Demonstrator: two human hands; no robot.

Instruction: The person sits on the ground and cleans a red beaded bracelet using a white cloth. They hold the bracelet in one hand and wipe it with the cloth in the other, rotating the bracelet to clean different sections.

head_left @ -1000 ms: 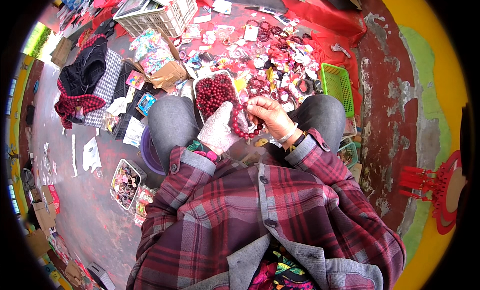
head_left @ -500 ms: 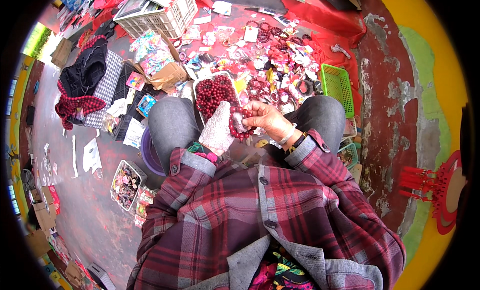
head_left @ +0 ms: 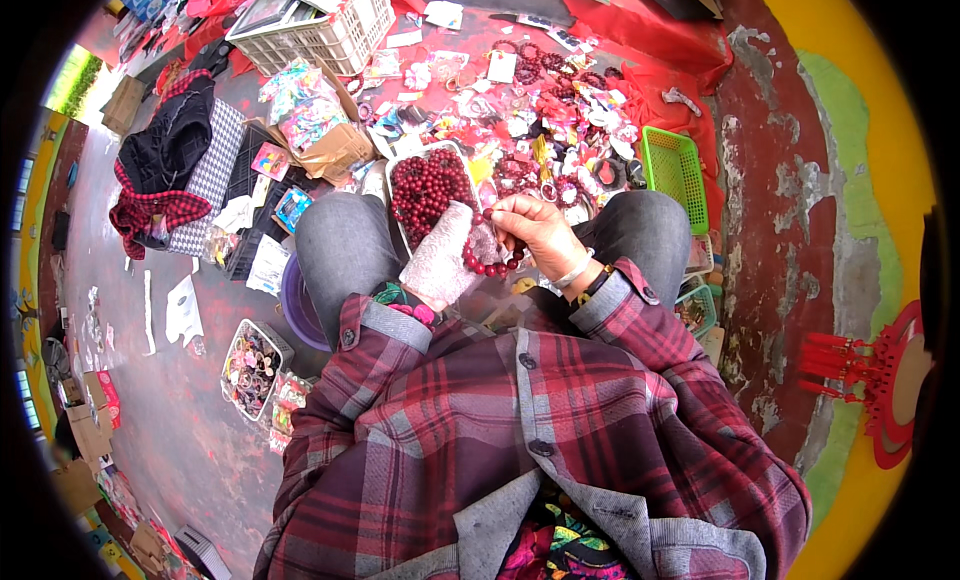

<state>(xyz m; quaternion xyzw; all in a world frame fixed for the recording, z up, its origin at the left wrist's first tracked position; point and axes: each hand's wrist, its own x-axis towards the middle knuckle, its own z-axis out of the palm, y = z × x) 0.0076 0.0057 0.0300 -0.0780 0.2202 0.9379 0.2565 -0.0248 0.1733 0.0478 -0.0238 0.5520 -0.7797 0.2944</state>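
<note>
Just below and right of the heap of red beads [head_left: 428, 185], a beaded strand [head_left: 490, 271] runs crosswise between both hands, curving away from the heap. The pale-gloved left hand [head_left: 440, 258], nearer the heap, steadies it, grip unclear; the right hand [head_left: 545, 235] pinches its end. Half a second ago it bunched tighter.

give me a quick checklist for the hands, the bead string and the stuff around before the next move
1. Right hand pinching the bead string: ok, thumb and finger meet at it.
2. Left hand gripping firmly: cannot tell, the bead string lies against it but its fingers are unclear.
3. String ends joined: cannot tell, too small.
4. White basket close by: ok, just beyond the left hand.
5. Area beyond uncluttered: not ok, small trinkets lie scattered there.
</note>
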